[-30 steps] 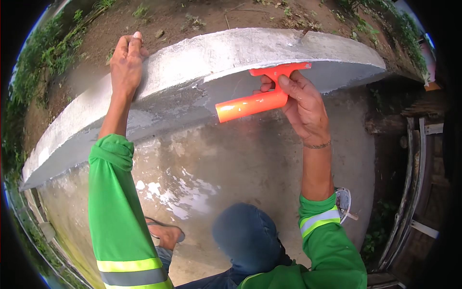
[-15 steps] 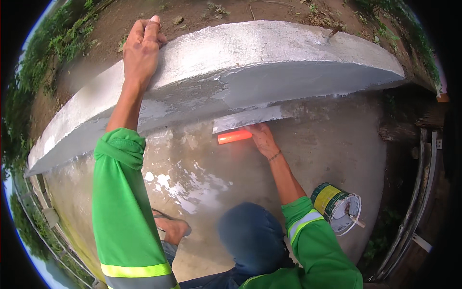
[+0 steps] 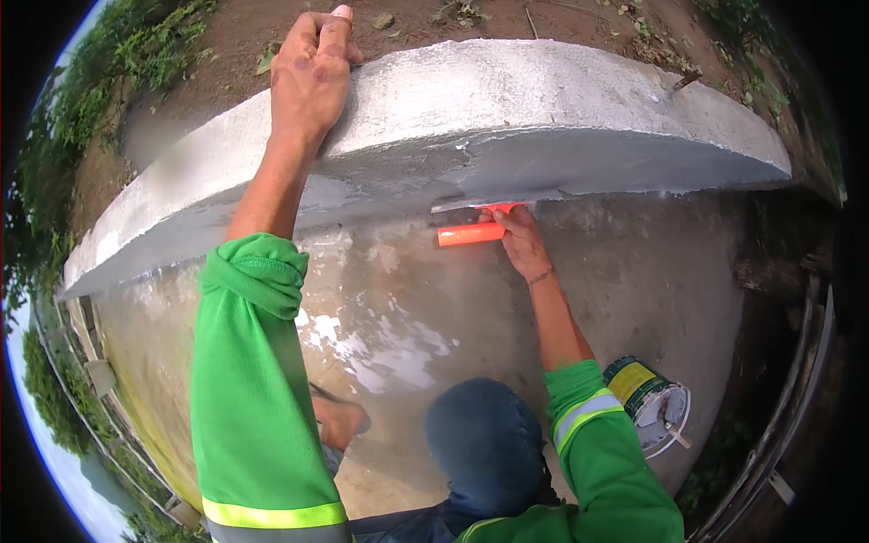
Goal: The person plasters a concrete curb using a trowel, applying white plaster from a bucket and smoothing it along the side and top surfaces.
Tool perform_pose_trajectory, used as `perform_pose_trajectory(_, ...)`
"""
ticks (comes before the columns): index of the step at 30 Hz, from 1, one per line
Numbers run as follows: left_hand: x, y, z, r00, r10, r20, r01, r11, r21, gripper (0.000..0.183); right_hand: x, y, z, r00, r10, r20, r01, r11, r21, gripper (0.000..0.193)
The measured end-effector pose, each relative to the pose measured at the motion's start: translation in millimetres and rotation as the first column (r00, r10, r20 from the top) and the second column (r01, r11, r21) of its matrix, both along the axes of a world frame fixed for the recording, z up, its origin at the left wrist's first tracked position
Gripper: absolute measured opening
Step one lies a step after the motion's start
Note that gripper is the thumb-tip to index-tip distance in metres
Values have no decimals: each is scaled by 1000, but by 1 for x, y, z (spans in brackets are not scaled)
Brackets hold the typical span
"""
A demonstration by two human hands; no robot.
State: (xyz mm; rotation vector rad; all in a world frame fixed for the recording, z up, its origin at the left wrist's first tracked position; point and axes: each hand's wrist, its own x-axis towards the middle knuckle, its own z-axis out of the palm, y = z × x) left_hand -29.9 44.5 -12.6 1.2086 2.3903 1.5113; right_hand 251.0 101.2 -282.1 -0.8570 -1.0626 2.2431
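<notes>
My right hand [image 3: 520, 237] grips a finishing trowel with a bright orange handle [image 3: 471, 235], its fingers closed round the handle's right end and mount. The trowel's thin metal blade [image 3: 453, 206] shows nearly edge-on along the lower part of the grey wall face [image 3: 579, 163]; whether its whole length touches cannot be told. Wet-looking smooth grey coating covers the face to the right, with rougher patches to the left. Over the whitish top of the low curved wall [image 3: 471, 86] lies my left hand [image 3: 312, 72], fingers bent together at its far edge.
On the concrete floor [image 3: 380, 434] at my right stands a dark green and yellow bucket [image 3: 647, 407] with grey paste and a stick-like handle inside. Wet white splashes [image 3: 389, 348] mark the floor. A rusty metal stub [image 3: 686, 80] sticks up from the wall top. Bare soil lies beyond.
The trowel has come up to the wall face, and its blade has turned from showing its flat side to nearly edge-on. My left hand stays on the wall while the whole view shifts slightly.
</notes>
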Motion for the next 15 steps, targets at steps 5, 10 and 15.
perform_pose_trajectory(5, -7, -2, 3, 998, 68, 4, -68, 997, -36, 46, -6, 7, 130, 996, 33, -79, -25, 994, 106, 23)
perform_pose_trajectory(10, -10, 0, -3, 997, 71, -15, -72, 996, -50, 44, 6, -3, 226, 982, 42, -183, -13, 988, 156, 27)
perform_pose_trajectory(15, -7, -1, 2, 997, 72, 27, -70, 995, -70, 42, 66, -15, 208, 963, -98, -251, 196, 895, 402, 31)
